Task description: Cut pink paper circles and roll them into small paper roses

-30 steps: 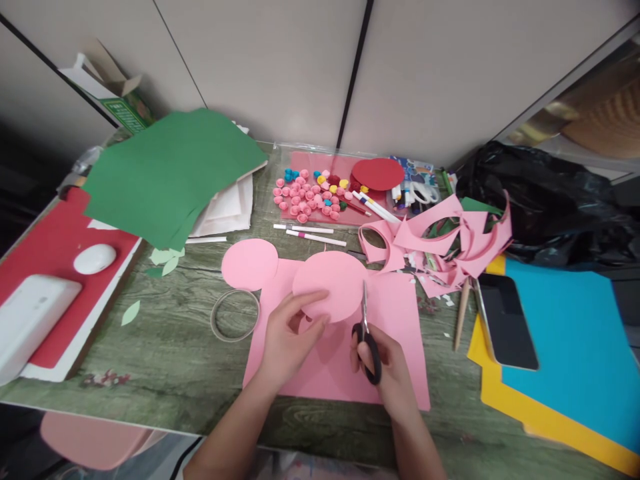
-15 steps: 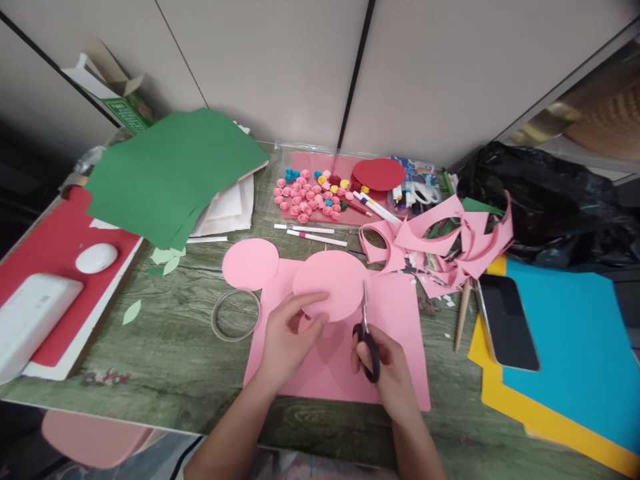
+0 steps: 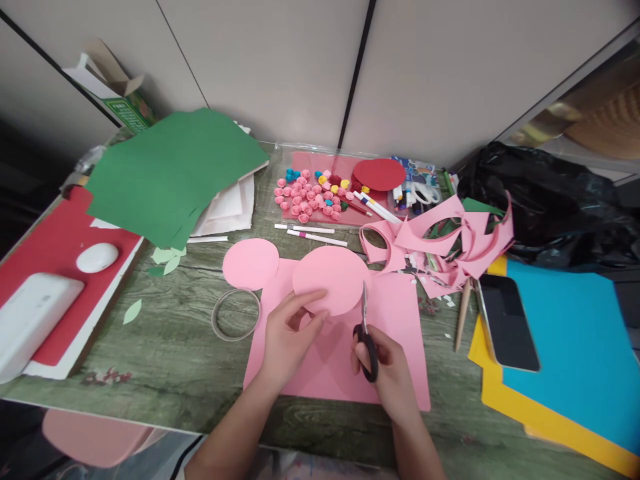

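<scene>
My left hand (image 3: 293,333) pinches the lower edge of a pink paper circle (image 3: 330,277) between thumb and fingers. In my right hand (image 3: 383,363) is a pair of scissors (image 3: 371,353) with black handles, its blades pointing away from me at the circle's right edge. Whether the blades touch the paper I cannot tell. Beneath both hands lies a large pink paper sheet (image 3: 400,333). Another pink paper circle (image 3: 250,263) rests at the sheet's upper left corner, with a roll of tape (image 3: 236,315) just below it.
Pink paper offcuts (image 3: 435,240) pile up at right, near a phone (image 3: 507,323) on blue paper (image 3: 565,347). Small rolled paper flowers (image 3: 310,197) and red circles (image 3: 380,175) lie at the back. Green sheets (image 3: 175,170) cover the back left; a white mouse (image 3: 97,257) sits nearer.
The pink circle in my left hand has tilted or shifted slightly, its lower edge now a little higher. My right hand and the scissors have barely moved.
</scene>
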The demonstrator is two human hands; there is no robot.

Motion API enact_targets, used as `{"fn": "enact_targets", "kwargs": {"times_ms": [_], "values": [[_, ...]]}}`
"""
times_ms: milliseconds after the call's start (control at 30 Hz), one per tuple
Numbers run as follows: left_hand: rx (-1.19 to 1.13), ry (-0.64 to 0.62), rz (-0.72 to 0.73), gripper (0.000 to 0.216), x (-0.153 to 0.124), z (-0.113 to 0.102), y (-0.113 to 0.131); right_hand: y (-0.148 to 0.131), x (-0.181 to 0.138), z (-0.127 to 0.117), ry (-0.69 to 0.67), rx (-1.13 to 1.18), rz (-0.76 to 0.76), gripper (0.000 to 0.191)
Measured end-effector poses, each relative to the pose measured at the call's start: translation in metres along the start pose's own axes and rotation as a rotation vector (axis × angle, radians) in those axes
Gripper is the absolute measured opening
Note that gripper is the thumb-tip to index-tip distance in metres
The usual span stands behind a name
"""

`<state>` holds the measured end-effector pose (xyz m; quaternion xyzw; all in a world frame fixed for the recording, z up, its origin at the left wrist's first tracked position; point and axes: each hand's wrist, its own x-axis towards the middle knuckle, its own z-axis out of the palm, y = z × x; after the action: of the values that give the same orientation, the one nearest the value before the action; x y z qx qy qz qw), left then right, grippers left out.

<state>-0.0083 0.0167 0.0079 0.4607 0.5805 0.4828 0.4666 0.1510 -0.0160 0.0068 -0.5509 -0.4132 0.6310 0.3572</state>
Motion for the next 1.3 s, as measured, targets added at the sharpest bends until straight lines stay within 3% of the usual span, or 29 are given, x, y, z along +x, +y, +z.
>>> {"fn": "enact_targets", "kwargs": {"times_ms": [533, 1300], "values": [[0.021, -0.076, 0.010, 0.027, -0.0018, -0.0031, 0.0004, 0.0003, -0.0006, -0.0024, -0.015, 0.032, -0.029, 0.033], [0.009, 0.067, 0.006, 0.024, -0.0011, -0.0006, 0.0007, 0.0014, -0.0017, -0.0010, -0.005, -0.002, 0.013, 0.031]]}}
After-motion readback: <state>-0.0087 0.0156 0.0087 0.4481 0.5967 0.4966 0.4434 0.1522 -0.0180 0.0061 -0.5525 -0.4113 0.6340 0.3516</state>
